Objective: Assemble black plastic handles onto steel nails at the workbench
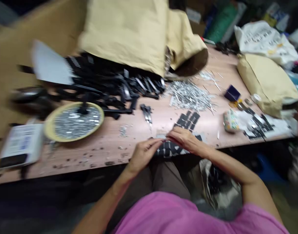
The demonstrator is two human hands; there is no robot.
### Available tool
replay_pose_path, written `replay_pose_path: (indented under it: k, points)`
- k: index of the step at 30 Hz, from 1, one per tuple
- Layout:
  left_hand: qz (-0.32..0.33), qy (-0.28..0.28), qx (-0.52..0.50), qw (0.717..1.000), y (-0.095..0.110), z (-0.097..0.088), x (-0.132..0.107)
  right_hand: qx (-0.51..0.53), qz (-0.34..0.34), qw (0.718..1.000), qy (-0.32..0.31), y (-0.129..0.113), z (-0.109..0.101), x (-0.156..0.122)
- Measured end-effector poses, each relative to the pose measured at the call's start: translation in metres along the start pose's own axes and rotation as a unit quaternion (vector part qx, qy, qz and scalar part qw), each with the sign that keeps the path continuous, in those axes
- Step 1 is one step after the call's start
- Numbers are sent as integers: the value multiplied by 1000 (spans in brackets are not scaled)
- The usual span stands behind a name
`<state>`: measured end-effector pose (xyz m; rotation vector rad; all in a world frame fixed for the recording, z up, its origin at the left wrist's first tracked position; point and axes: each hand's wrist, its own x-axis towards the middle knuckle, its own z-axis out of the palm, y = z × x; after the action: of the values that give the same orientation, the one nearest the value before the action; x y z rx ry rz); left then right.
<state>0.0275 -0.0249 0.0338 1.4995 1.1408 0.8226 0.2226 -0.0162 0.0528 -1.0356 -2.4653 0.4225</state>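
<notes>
My left hand and my right hand meet at the table's front edge, thumbs and fingers of both pinched together. Whatever lies between the fingertips is too small and blurred to name. Right below the hands are black rectangular pieces spread on a light sheet. More flat black pieces lie in rows just beyond my right hand. A pair of small cutters or pliers rests on the table past my left hand. Farther back is a heap of thin silvery strips.
On the left, a yellowish dish holds many small metal bits, beside a white box. Black straps or parts are piled under a large tan bag. A small dark blue box and another tan bag are at right.
</notes>
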Motion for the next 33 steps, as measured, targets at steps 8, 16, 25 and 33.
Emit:
replay_pose_path:
  k: [8,16,25,33]
  points:
    - [233,92,246,936,12,33,-3,11,132,990,-43,-23,-39,-26]
    - [297,62,218,928,16,51,-10,-13,259,965,-28,-37,-33,-36]
    - [-160,8,-321,933,13,64,2,245,389,877,142,-20,-8,-41]
    - [-219,59,-469,854,5,79,18,573,407,676,221,-32,52,-43]
